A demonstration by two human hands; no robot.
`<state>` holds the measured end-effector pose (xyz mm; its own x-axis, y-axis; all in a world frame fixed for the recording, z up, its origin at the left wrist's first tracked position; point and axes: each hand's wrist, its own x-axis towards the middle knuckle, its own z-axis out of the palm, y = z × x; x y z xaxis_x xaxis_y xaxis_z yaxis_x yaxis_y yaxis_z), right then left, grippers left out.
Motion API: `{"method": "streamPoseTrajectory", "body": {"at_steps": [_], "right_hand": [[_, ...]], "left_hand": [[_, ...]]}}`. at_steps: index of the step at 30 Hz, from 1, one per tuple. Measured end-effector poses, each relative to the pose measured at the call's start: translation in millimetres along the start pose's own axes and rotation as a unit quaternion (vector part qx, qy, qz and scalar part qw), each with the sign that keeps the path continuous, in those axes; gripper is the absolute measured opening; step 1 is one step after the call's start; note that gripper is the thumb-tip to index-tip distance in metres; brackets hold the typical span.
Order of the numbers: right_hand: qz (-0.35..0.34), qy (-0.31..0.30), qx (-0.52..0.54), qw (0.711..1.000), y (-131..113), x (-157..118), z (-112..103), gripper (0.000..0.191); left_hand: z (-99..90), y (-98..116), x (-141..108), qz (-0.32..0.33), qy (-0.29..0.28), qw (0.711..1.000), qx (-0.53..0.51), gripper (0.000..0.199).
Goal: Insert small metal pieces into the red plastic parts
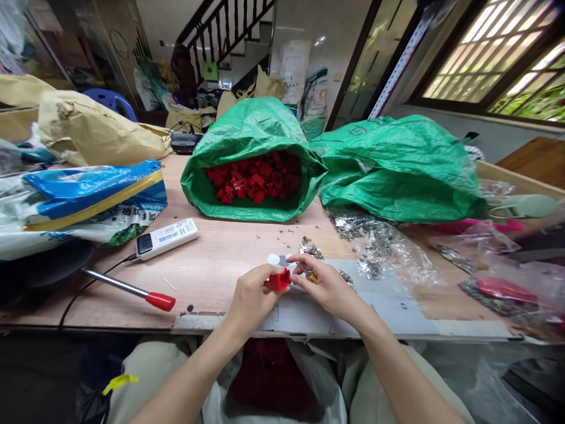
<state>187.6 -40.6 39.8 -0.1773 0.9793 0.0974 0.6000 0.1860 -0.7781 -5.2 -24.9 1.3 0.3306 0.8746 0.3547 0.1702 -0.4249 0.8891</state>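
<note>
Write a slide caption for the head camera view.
Two bare hands work over a red plastic piece, before an open green sack of red parts.

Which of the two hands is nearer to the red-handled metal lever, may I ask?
Left. The left hand is right of the lever; the right hand is farther along that side.

Bare wood on the tabletop (216,256) leaves a passage for a hand between the white device (168,238) and the front edge of the open green sack (247,126), whose mouth faces the near side. A metal lever (121,283) and black cable (73,303) obstruct the near left, the blue-and-white bag (88,188) bulks behind them, and a second green sack (397,165) and clear plastic bags (419,268) crowd the right.
</note>
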Motion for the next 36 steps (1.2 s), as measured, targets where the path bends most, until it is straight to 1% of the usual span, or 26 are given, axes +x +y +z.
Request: {"method": "streamPoseTrajectory", "body": {"at_steps": [4,7,11,13,14,15,17,18,19,20,22,24,27,29,31,34,36], "right_hand": [[-0.008,-0.013,-0.034,0.999,4.0,-4.1,-1.7,0.028],[-0.012,-0.026,-0.033,0.999,4.7,-7.5,-1.8,0.028],[-0.003,0.007,0.015,1.0,4.3,-5.5,2.3,0.026],[0.048,0.012,0.086,0.995,3.9,-2.4,6.4,0.026],[0.087,-0.001,0.139,0.986,3.4,-0.9,8.5,0.028],[0.127,-0.021,0.198,0.972,2.9,0.4,10.2,0.031],[0.181,-0.063,0.304,0.933,1.2,1.9,11.8,0.039],[0.19,-0.079,0.338,0.918,0.1,2.1,11.4,0.042],[0.188,-0.088,0.359,0.91,-1.0,2.0,10.3,0.044],[0.182,-0.091,0.367,0.908,-2.3,1.6,8.9,0.045],[0.164,-0.089,0.356,0.916,-4.7,0.5,6.1,0.043],[0.14,-0.081,0.314,0.935,-6.6,-0.9,5.7,0.041],[0.095,-0.035,0.219,0.97,-7.4,-2.8,11.2,0.036],[0.075,-0.005,0.186,0.98,-6.5,-3.4,16.8,0.034],[0.076,-0.003,0.21,0.975,-5.5,-2.9,21.0,0.035],[0.104,-0.036,0.295,0.949,-6.1,-1.4,21.8,0.039],[0.128,-0.048,0.341,0.93,-7.8,-1.2,19.9,0.041]], "left_hand": [[2.8,-3.7,-0.8,0.028,-0.009,0.999,0.017,0.016],[4.8,-6.4,-1.1,0.058,-0.009,0.998,0.028,0.017],[5.9,-5.6,-2.1,0.083,-0.002,0.996,0.029,0.021],[5.1,-3.4,-2.0,0.08,0.011,0.997,0.017,0.02],[4.3,-2.2,-1.8,0.078,0.018,0.997,0.01,0.02],[3.3,-1.1,-1.5,0.075,0.027,0.997,0.006,0.019],[0.7,0.4,-0.8,0.07,0.045,0.997,0.005,0.02],[-0.6,0.7,-0.5,0.067,0.054,0.996,0.006,0.02],[-1.8,0.9,-0.2,0.064,0.063,0.996,0.005,0.021],[-2.9,0.9,0.0,0.061,0.068,0.996,0.002,0.021],[-4.3,0.8,0.2,0.063,0.07,0.996,-0.007,0.022],[-4.7,0.5,0.0,0.083,0.071,0.994,-0.007,0.022],[-4.2,-0.6,-0.7,0.138,0.076,0.987,0.028,0.022],[-3.8,-1.9,-1.1,0.164,0.079,0.982,0.052,0.022],[-3.3,-3.4,-1.2,0.167,0.087,0.98,0.062,0.023],[-2.2,-4.4,-0.5,0.155,0.099,0.981,0.055,0.027],[-1.6,-3.6,0.0,0.163,0.095,0.981,0.047,0.028]]}}
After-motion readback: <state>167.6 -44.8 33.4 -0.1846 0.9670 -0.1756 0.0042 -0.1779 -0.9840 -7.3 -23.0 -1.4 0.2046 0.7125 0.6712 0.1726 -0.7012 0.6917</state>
